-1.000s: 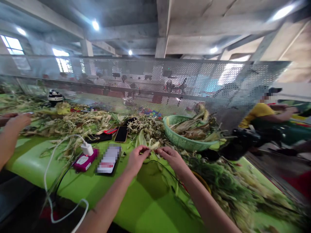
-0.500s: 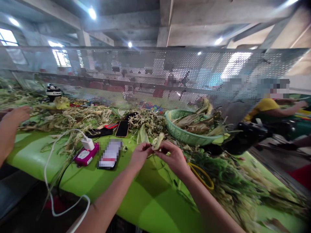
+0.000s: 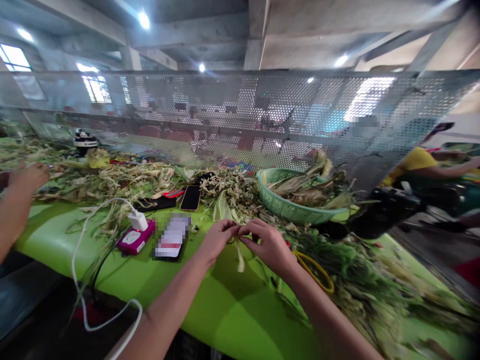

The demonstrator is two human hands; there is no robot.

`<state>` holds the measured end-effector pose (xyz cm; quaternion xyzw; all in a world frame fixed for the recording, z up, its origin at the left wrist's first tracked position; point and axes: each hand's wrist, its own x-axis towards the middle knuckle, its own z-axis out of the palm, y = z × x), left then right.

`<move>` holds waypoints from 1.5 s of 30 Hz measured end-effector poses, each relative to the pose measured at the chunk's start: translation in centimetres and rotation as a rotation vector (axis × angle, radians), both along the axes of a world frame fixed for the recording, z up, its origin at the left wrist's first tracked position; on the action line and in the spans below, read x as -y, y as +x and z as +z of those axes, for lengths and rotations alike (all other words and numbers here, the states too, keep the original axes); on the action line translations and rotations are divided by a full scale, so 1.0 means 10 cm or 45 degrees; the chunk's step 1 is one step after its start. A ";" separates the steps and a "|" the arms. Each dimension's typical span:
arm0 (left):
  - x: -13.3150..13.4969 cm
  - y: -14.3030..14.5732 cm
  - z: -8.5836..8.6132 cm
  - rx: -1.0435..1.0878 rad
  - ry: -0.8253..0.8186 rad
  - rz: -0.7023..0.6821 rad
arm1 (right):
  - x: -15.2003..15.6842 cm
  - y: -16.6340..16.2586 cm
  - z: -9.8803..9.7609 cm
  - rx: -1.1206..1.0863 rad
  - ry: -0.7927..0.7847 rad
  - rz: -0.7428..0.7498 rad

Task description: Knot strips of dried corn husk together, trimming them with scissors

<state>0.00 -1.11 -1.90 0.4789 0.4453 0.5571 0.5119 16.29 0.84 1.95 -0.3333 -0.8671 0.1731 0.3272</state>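
Note:
Over the bright green table [image 3: 232,310] my left hand [image 3: 216,239] and my right hand [image 3: 268,245] meet fingertip to fingertip. Both are pinched on a small pale husk strip [image 3: 240,257] whose loose end hangs down between them. Just behind my hands lies a heap of dry husks and leaves [image 3: 228,195]. A green plastic basket [image 3: 285,210] filled with husks stands behind my right hand.
Left of my hands lie a phone with a blurred screen [image 3: 172,237], a magenta power bank [image 3: 135,240] with a white charger and cable, and a dark phone [image 3: 191,198]. A yellow ring [image 3: 318,272] lies right. Another person's hand [image 3: 28,177] works far left; a perforated metal screen [image 3: 240,115] closes the back.
The husk piece stood up between my fingers; now a strip of it hangs down. My hands have stayed close together, dropping slightly toward the table.

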 end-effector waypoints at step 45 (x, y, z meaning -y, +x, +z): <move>0.04 0.06 0.10 0.369 0.055 0.036 | -0.06 -0.04 -0.12 -0.522 -0.287 -0.180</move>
